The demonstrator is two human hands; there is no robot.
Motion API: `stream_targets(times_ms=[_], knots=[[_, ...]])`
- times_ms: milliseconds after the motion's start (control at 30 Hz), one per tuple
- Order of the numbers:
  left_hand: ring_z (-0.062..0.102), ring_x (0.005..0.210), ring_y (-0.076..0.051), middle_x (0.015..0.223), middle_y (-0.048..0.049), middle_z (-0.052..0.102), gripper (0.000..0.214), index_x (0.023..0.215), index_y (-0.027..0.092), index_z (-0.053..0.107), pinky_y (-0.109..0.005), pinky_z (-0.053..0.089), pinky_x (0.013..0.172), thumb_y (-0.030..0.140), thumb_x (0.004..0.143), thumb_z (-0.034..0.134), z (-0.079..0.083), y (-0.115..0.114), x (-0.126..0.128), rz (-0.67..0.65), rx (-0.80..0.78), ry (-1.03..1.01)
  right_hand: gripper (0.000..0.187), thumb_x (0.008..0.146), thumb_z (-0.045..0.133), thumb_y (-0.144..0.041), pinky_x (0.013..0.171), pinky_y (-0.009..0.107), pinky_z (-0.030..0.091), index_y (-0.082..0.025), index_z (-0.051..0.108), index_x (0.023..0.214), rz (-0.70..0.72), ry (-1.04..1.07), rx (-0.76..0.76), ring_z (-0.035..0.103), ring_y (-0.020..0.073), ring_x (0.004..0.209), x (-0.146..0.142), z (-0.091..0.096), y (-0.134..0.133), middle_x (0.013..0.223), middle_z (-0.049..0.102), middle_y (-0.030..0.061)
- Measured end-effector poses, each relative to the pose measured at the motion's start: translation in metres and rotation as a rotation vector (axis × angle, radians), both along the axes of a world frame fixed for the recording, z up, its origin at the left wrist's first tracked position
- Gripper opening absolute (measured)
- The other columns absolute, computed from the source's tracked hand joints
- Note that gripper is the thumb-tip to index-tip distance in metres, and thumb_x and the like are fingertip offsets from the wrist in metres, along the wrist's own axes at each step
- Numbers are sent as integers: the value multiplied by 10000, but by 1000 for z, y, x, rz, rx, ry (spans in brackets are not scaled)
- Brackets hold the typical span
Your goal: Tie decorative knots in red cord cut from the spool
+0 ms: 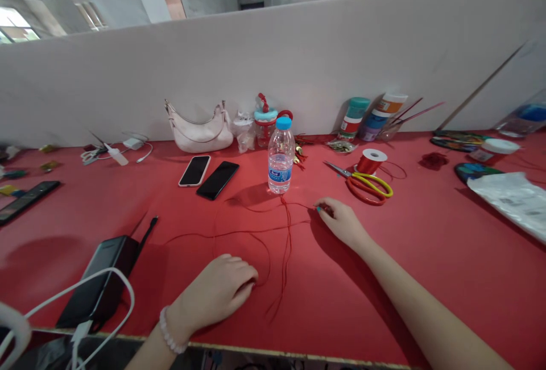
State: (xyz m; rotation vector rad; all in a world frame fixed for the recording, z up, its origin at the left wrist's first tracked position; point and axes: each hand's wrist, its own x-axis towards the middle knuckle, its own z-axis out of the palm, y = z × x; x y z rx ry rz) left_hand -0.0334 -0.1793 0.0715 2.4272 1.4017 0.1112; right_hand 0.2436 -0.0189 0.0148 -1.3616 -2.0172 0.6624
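Observation:
Thin red cord (286, 233) lies in loose loops and strands on the red table, knotted together just in front of a water bottle (280, 157) with a blue cap. My right hand (341, 221) is closed at the right end of the cord, its fingertips pinching a strand. Closer to the front edge, my left hand (219, 290) rests with curled fingers, a beaded bracelet on its wrist. A loop of the cord runs to its fingertips, which are partly hidden. Scissors (367, 185) with red and yellow handles lie open beyond my right hand, beside a spool of red cord (370, 162).
Two phones (217, 180) and a white handbag (200, 127) are behind my left hand. A black power bank (100, 279) with a white cable is at the left. Paint jars (355, 119) stand along the white partition (273, 63). A plastic-wrapped packet (512, 199) lies far right.

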Motion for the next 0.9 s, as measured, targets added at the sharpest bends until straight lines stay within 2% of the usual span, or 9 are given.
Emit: stream_targets(times_ms=[100, 167, 267, 333, 433, 567, 733, 900], knots=[[559, 704, -158, 730, -6, 623, 185, 732, 193, 554, -296, 358, 684, 200, 877, 439, -1, -1, 0, -1, 16, 66, 197, 755, 439, -214, 735, 334, 453, -208, 597, 873, 6, -36, 22, 582, 192, 772, 0, -1, 0, 842, 635, 51], [552, 671, -157, 681, -8, 601, 220, 683, 187, 536, -298, 356, 663, 224, 877, 440, -1, 0, 0, 28, 39, 90, 197, 775, 445, -231, 760, 346, 450, -202, 601, 891, -13, -75, 104, 571, 202, 814, 0, 1, -1, 889, 603, 69], [553, 690, -163, 734, -16, 598, 153, 745, 192, 551, -286, 371, 637, 261, 856, 472, -2, 1, 5, 145, 71, 73, 197, 789, 481, -269, 825, 390, 425, -190, 619, 905, -51, -143, 291, 529, 239, 916, -4, 10, -8, 989, 542, 108], [566, 741, -175, 828, -31, 604, 121, 841, 196, 567, -282, 401, 643, 298, 842, 500, -5, 2, 12, 228, 89, 48, 179, 789, 500, -280, 832, 407, 411, -190, 630, 875, -23, -189, 349, 504, 249, 924, -10, 17, -15, 984, 527, 110], [584, 829, -206, 962, -69, 602, 235, 1013, 192, 569, -309, 454, 693, 319, 815, 550, -13, 2, 25, 290, 119, 38, 142, 784, 526, -281, 804, 387, 402, -201, 631, 835, 76, -238, 304, 493, 229, 881, -23, 24, -29, 927, 528, 81], [578, 903, -221, 1046, -91, 591, 296, 1127, 192, 565, -357, 487, 762, 208, 836, 516, -23, 3, 35, 265, 152, 20, 114, 757, 572, -301, 773, 360, 385, -201, 612, 793, 124, -297, 243, 480, 227, 880, -42, 24, -44, 899, 531, 68], [544, 1025, -216, 1153, -93, 599, 318, 1146, 199, 575, -389, 483, 850, 126, 875, 426, -27, 6, 34, 179, 222, -50, 200, 731, 601, -374, 714, 342, 364, -182, 556, 766, 73, -405, 239, 480, 236, 851, -56, 18, -50, 883, 547, 79], [509, 1115, -234, 1238, -90, 576, 394, 1188, 216, 560, -406, 483, 862, 75, 853, 407, -29, 7, 32, 123, 233, -10, 94, 730, 547, -266, 717, 335, 344, -182, 542, 770, 53, -433, 216, 484, 232, 848, -59, 17, -51, 889, 564, 81]])
